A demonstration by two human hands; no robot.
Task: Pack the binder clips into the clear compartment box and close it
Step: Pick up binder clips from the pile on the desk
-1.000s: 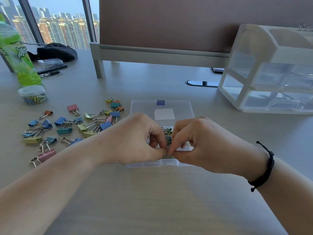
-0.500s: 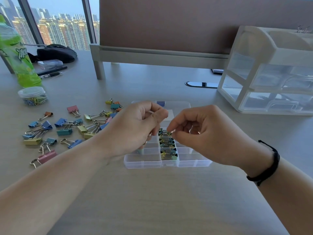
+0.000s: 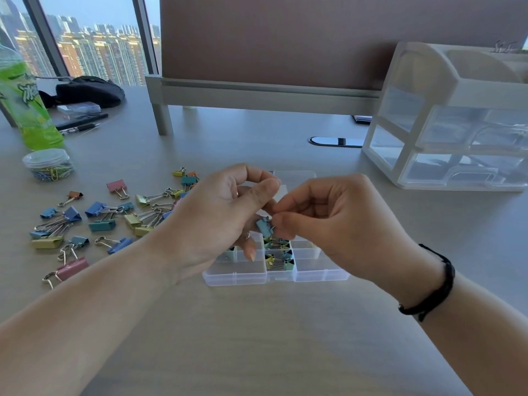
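The clear compartment box (image 3: 274, 280) lies open on the desk, its lid (image 3: 300, 178) folded back behind my hands. Small binder clips (image 3: 278, 261) fill its middle column. Both hands hover over the box. My right hand (image 3: 337, 221) pinches the wire of a small blue binder clip (image 3: 264, 227). My left hand (image 3: 220, 212) is curled shut beside it, with bits of metal wire showing in the palm; what it holds is mostly hidden. Several loose coloured binder clips (image 3: 98, 224) lie scattered on the desk to the left.
A green bottle (image 3: 25, 110) and a round tub of paper clips (image 3: 48, 165) stand far left, with pens (image 3: 80, 127) and a black pouch (image 3: 88, 91) behind. A white drawer unit (image 3: 457, 124) sits at the right. A desk divider (image 3: 257, 90) runs across the back.
Both hands have lifted from the box's front middle compartment and risen above it. A blue clip now shows between them, and the packed middle column is uncovered.
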